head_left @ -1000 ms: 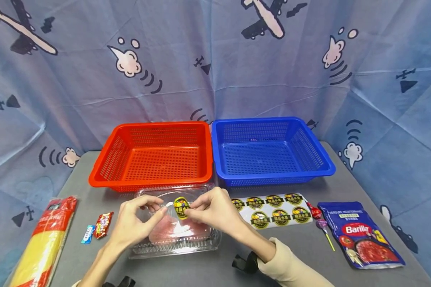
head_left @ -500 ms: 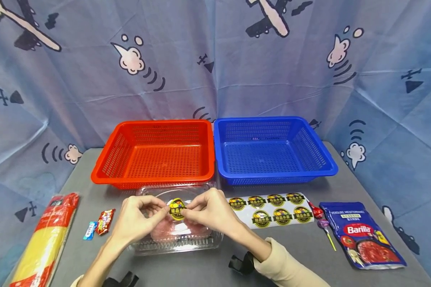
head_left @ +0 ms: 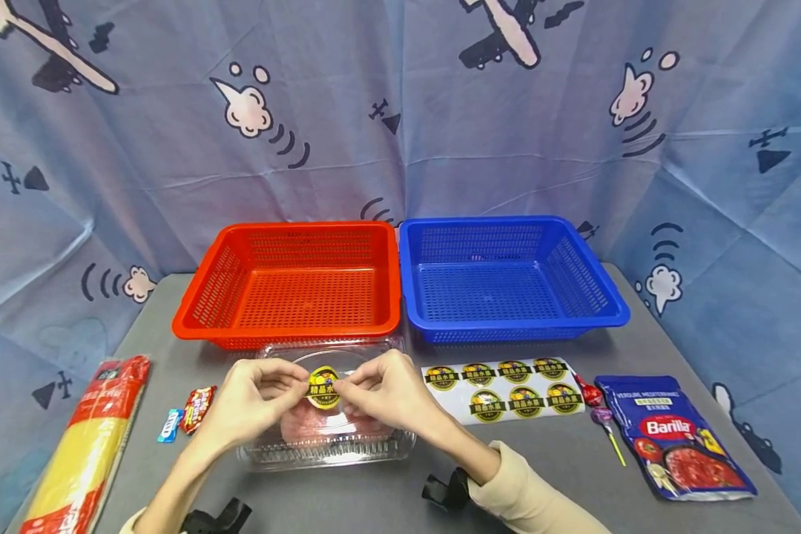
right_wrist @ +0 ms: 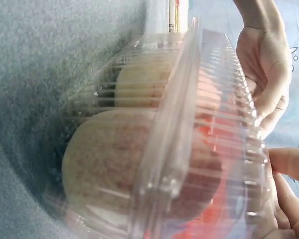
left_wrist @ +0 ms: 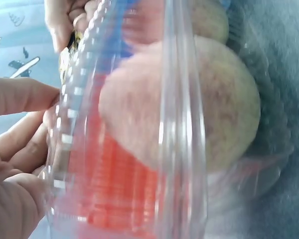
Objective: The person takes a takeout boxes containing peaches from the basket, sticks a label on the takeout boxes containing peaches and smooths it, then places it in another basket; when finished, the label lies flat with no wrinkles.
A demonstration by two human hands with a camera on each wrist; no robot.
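Observation:
A round black-and-yellow sticker [head_left: 323,389] is stretched between my two hands, over the lid of a clear plastic clamshell box [head_left: 334,453]. My left hand [head_left: 256,397] pinches its left edge between thumb and forefinger. The right hand [head_left: 390,393] pinches the right edge the same way. Round, pinkish-yellow fruits [left_wrist: 179,104] lie inside the box, and the right wrist view shows a fruit [right_wrist: 109,164] through its ridged side wall. Whether the sticker touches the lid cannot be told, since the fingers and the lid's rim partly hide it in the left wrist view.
Behind the box stand a red basket [head_left: 287,331] and a blue basket [head_left: 517,325]. A sticker sheet [head_left: 505,391], a lollipop [head_left: 602,417] and a Barilla pouch [head_left: 677,441] lie to the right. To the left are small candy packets [head_left: 198,406] and a long red-yellow package [head_left: 83,452].
The sticker has turned to face upward and shifted slightly left. My left fingers, apart from it a second ago, now hold its left edge. The box stays in place.

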